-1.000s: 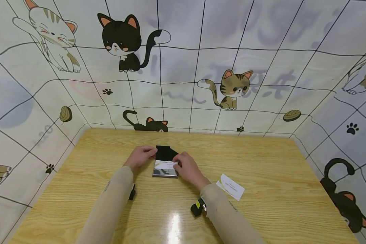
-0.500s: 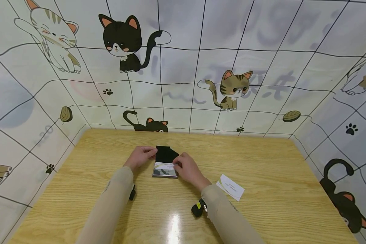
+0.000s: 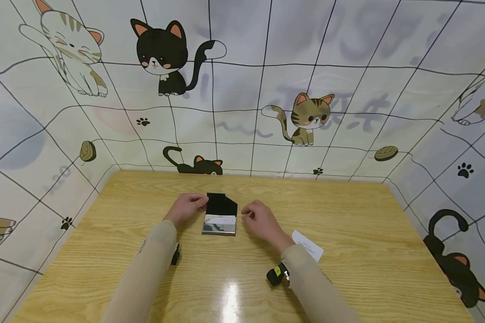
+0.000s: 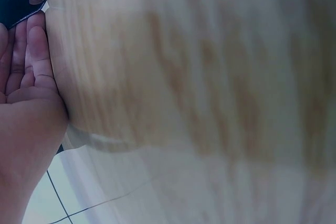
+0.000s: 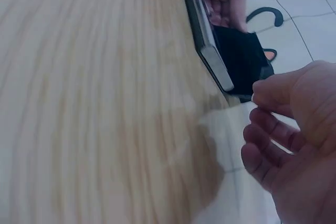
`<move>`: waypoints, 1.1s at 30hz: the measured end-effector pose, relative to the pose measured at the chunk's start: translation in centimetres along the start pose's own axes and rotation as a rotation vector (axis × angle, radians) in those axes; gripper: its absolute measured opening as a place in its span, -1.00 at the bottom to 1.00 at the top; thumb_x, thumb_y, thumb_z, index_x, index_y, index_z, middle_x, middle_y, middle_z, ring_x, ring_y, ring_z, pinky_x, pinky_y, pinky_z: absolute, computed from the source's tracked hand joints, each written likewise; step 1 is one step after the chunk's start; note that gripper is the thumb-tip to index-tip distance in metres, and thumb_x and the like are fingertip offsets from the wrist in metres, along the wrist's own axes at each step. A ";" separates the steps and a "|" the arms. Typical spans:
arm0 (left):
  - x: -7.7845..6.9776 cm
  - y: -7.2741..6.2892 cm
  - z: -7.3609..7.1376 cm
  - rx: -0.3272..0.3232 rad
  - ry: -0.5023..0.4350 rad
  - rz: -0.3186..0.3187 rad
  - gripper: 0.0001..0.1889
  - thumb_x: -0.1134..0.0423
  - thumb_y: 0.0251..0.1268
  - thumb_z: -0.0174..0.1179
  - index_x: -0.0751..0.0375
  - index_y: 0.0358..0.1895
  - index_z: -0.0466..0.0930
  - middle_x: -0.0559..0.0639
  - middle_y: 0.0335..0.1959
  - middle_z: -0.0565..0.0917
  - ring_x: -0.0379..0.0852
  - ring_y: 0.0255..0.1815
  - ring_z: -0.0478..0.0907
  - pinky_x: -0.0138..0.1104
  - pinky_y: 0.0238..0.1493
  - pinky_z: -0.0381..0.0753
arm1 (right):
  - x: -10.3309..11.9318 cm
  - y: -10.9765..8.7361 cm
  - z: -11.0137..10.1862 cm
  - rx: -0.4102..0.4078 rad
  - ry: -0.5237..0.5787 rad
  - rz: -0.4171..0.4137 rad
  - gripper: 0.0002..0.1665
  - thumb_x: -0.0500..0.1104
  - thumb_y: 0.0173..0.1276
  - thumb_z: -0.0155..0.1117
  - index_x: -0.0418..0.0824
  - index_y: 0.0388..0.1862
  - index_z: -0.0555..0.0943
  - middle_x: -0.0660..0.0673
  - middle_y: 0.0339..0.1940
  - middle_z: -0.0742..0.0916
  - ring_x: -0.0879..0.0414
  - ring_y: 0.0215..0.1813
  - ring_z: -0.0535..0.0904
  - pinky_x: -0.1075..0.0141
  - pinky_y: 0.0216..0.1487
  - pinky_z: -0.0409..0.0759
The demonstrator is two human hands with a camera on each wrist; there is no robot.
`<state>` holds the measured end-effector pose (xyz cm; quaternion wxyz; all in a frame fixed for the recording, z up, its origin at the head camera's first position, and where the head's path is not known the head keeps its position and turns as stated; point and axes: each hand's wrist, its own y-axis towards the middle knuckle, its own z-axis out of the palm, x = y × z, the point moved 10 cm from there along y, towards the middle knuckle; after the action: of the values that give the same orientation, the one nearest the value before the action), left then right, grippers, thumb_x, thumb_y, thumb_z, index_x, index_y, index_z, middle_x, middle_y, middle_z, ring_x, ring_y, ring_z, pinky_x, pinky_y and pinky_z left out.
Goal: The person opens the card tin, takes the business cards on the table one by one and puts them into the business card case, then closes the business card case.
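An opened business card case [image 3: 222, 206] lies on the wooden table, its black lid folded back and its shiny metal pocket toward me. White business cards [image 3: 223, 219] stick out of the pocket. My left hand [image 3: 184, 209] pinches the lid's left edge between thumb and fingers; in the left wrist view the fingers reach under the black edge. Just right of the case, my right hand [image 3: 264, 222] is apart from it, fingers loosely curled around nothing. The right wrist view shows the case [image 5: 212, 51] side-on beyond the right fingertips [image 5: 261, 95].
A loose white business card [image 3: 309, 246] lies on the table [image 3: 368, 251] at the right, partly behind my right forearm. Cloth walls [image 3: 242, 89] printed with cats enclose the table's back and sides. A black wrist camera [image 3: 275, 274] hangs under the right cuff.
My right hand has let go of the cards and moved right, off the case. The cards sit deeper in the pocket than a second ago. My left hand has stayed in place.
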<state>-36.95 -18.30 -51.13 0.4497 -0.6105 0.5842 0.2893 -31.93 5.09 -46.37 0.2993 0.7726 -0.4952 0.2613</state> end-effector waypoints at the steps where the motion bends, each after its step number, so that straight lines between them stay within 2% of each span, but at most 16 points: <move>1: 0.0 0.0 0.0 -0.001 0.001 -0.001 -0.66 0.05 0.55 0.22 0.26 0.05 0.76 0.03 -0.22 0.77 -0.06 -0.09 0.68 -0.08 0.27 0.50 | -0.3 -0.2 -0.4 -0.003 -0.011 0.014 -0.91 -0.33 0.38 0.33 -0.27 -0.18 0.74 -0.09 -0.25 0.66 0.07 -0.24 0.60 0.19 -0.14 0.63; 5: 0.0 0.0 0.1 -0.004 0.007 -0.001 -0.66 0.05 0.55 0.22 0.26 0.04 0.76 0.03 -0.23 0.76 -0.05 -0.09 0.68 -0.07 0.28 0.49 | -1.8 -0.9 -1.8 -0.003 -0.046 0.075 -0.91 -0.29 0.42 0.35 -0.26 -0.14 0.73 -0.10 -0.22 0.67 0.05 -0.22 0.61 0.13 -0.12 0.65; 10: 0.1 0.1 0.1 0.002 0.005 -0.004 -0.65 0.05 0.55 0.22 0.27 0.08 0.75 0.03 -0.20 0.77 -0.07 -0.09 0.69 -0.05 0.30 0.50 | -3.5 -2.0 -3.6 0.010 -0.066 0.139 -0.81 -0.26 0.45 0.33 -0.29 -0.02 0.71 -0.15 -0.10 0.68 -0.01 -0.15 0.61 0.06 -0.08 0.64; 19: -0.2 -0.2 0.0 0.003 0.014 -0.006 -0.65 0.04 0.55 0.22 0.26 0.05 0.76 0.04 -0.21 0.77 -0.05 -0.08 0.68 -0.06 0.28 0.51 | -5.6 -4.4 -7.6 0.074 -0.119 0.209 -0.65 -0.22 0.50 0.30 -0.39 0.16 0.63 -0.27 0.03 0.67 -0.09 -0.07 0.61 -0.02 -0.05 0.63; 27: -0.2 -0.3 0.0 0.001 0.002 -0.018 -0.65 0.05 0.55 0.22 0.27 0.06 0.75 0.04 -0.19 0.76 -0.05 -0.07 0.67 -0.09 0.26 0.52 | -6.8 -6.8 -10.6 0.134 -0.189 0.258 -0.58 -0.16 0.48 0.30 -0.42 0.19 0.60 -0.30 0.03 0.66 -0.10 -0.07 0.61 -0.03 -0.07 0.64; 33: -0.3 -0.3 0.0 0.002 0.011 -0.010 -0.64 0.06 0.56 0.21 0.28 0.09 0.74 0.06 -0.17 0.77 -0.03 -0.06 0.68 -0.07 0.27 0.52 | -8.0 -8.3 -11.7 0.191 -0.253 0.287 -0.53 -0.16 0.41 0.39 -0.49 0.13 0.60 -0.33 -0.03 0.65 -0.15 -0.07 0.63 -0.08 -0.02 0.64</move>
<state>-36.68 -18.16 -50.81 0.4485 -0.6147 0.5839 0.2829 -28.51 21.15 -45.66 0.1200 0.7457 -0.6067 0.2480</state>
